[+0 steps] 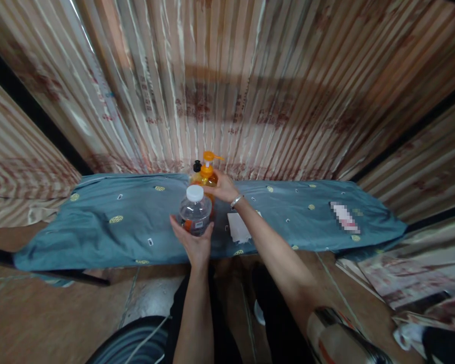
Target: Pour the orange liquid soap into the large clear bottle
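Observation:
My left hand (193,242) is wrapped round the lower part of a clear plastic bottle (194,210) with a white screw cap. Behind it stands an amber pump bottle (209,178) with an orange pump head. My right hand (224,187), with a bracelet at the wrist, grips that pump bottle from its right side. Close by on the left is another bottle with a black top (197,167), mostly hidden behind the other two. A white cloth (238,227) lies below my right wrist, partly covered by the forearm.
The narrow table has a teal patterned cloth (98,217) over it. A pixelated pinkish-white item (344,217) lies toward its right end. Pleated curtains (227,91) hang behind and at both sides. A dark round ribbed object (136,344) is on the floor at lower left.

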`<state>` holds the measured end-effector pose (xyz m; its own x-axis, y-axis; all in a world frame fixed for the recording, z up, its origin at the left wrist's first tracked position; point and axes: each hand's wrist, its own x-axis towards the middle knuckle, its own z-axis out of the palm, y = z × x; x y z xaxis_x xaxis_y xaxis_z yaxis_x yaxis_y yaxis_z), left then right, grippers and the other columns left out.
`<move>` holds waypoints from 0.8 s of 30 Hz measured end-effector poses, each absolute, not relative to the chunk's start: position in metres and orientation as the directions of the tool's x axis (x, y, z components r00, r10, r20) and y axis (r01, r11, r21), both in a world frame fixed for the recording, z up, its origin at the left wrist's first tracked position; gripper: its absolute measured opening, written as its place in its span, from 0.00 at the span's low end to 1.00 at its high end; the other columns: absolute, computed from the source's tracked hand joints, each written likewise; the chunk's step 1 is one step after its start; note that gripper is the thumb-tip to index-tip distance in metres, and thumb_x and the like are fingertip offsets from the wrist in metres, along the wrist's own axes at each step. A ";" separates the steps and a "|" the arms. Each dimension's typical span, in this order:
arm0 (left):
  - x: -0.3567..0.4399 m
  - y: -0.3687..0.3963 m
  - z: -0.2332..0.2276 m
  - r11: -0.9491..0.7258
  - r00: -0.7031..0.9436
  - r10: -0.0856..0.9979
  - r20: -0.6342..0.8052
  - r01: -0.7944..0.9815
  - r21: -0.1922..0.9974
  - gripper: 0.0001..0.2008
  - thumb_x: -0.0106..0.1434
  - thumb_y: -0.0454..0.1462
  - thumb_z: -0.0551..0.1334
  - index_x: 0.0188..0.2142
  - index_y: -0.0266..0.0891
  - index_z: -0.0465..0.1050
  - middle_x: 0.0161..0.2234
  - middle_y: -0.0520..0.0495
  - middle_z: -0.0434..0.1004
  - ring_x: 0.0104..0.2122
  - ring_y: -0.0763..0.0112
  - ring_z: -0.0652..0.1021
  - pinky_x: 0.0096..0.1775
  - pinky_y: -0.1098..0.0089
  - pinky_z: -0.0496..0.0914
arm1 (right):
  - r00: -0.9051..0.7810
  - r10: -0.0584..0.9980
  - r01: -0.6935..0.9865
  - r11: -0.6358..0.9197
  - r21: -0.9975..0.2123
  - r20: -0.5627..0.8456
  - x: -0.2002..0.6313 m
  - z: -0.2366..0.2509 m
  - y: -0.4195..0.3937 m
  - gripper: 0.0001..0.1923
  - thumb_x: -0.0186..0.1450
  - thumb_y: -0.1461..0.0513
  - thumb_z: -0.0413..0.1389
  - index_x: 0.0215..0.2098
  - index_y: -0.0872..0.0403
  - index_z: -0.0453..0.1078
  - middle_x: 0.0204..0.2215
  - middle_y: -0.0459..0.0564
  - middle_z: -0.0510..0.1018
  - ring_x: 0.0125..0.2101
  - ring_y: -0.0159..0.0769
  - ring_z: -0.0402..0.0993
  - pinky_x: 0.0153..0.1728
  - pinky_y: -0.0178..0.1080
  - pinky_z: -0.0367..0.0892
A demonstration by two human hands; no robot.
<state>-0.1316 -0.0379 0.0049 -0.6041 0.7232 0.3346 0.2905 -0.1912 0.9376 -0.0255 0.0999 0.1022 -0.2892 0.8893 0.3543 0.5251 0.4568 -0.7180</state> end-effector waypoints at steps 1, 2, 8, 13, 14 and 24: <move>-0.132 -0.044 0.008 -0.206 -0.608 0.700 0.375 0.332 0.921 0.53 0.55 0.44 0.75 0.72 0.38 0.48 0.72 0.27 0.47 0.71 0.36 0.51 0.66 0.37 0.50 | -0.268 0.885 0.505 0.465 -0.728 0.380 -0.016 0.102 0.097 0.33 0.54 0.48 0.72 0.52 0.54 0.73 0.46 0.54 0.84 0.46 0.49 0.81 0.51 0.49 0.73; -0.133 -0.051 0.012 -0.224 -0.601 0.683 0.416 0.370 0.902 0.56 0.54 0.43 0.76 0.72 0.37 0.45 0.73 0.26 0.45 0.72 0.36 0.49 0.67 0.38 0.48 | -0.236 0.882 0.473 0.471 -0.745 0.407 -0.005 0.102 0.094 0.32 0.54 0.47 0.72 0.51 0.54 0.73 0.46 0.54 0.84 0.46 0.48 0.81 0.51 0.49 0.73; -0.118 -0.089 0.045 -0.393 -0.460 0.646 0.610 0.484 0.782 0.48 0.60 0.41 0.71 0.72 0.42 0.46 0.74 0.31 0.44 0.74 0.48 0.46 0.69 0.45 0.43 | -0.043 0.858 0.365 0.490 -0.792 0.511 0.066 0.112 0.071 0.34 0.54 0.46 0.71 0.53 0.53 0.73 0.48 0.54 0.82 0.48 0.50 0.79 0.54 0.52 0.72; -0.073 -0.072 0.042 -0.479 -0.296 0.752 0.588 0.367 0.797 0.41 0.61 0.40 0.69 0.70 0.45 0.54 0.70 0.36 0.58 0.70 0.51 0.59 0.68 0.50 0.51 | -0.022 0.876 0.408 0.448 -0.795 0.482 0.099 0.111 0.049 0.34 0.52 0.48 0.71 0.52 0.53 0.74 0.47 0.54 0.83 0.47 0.50 0.80 0.54 0.54 0.71; -0.066 -0.062 0.037 -0.466 -0.279 0.781 0.558 0.334 0.819 0.43 0.61 0.40 0.70 0.71 0.44 0.52 0.71 0.35 0.57 0.71 0.51 0.58 0.68 0.50 0.51 | -0.030 0.884 0.405 0.438 -0.803 0.467 0.103 0.108 0.046 0.33 0.52 0.48 0.71 0.51 0.52 0.73 0.46 0.53 0.83 0.47 0.50 0.80 0.54 0.54 0.71; -0.037 0.031 0.002 -0.319 -0.091 0.942 0.322 0.042 0.947 0.22 0.69 0.43 0.64 0.60 0.40 0.69 0.60 0.38 0.70 0.53 0.53 0.76 0.52 0.47 0.73 | -0.096 0.924 0.232 0.383 -0.894 0.371 0.120 0.077 0.035 0.35 0.51 0.46 0.71 0.51 0.51 0.71 0.45 0.52 0.83 0.47 0.48 0.80 0.52 0.48 0.73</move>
<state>-0.0368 0.0310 0.0023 -0.0907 0.9425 0.3217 0.0419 -0.3191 0.9468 0.1205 0.0355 0.0774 -0.0956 0.9238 0.3707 0.2321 0.3829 -0.8942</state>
